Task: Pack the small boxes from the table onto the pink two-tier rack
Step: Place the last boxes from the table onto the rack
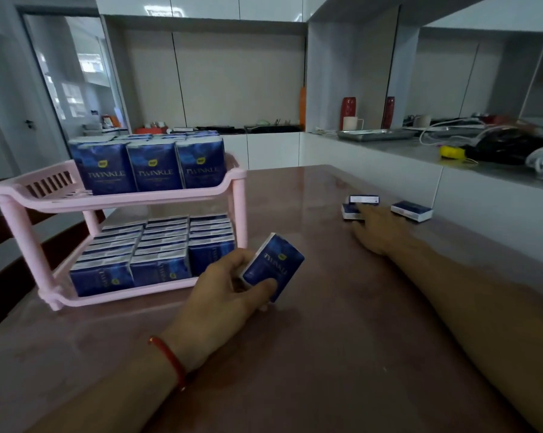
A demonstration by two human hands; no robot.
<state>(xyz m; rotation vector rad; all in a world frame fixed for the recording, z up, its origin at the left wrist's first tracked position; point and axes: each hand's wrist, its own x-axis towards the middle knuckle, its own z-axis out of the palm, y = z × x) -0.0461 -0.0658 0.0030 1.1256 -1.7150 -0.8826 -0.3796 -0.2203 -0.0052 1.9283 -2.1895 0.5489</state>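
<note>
With the left hand [223, 285] gripping one blue Twinkle box [274, 265] just right of the pink rack [120, 201], the open right hand [378, 228] should pinch the nearest loose box [351, 211] squarely on the surface [342, 323].

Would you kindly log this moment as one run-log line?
left hand: holds blue Twinkle box | right hand: reaching loose boxes | pink rack: lower tier full
</note>
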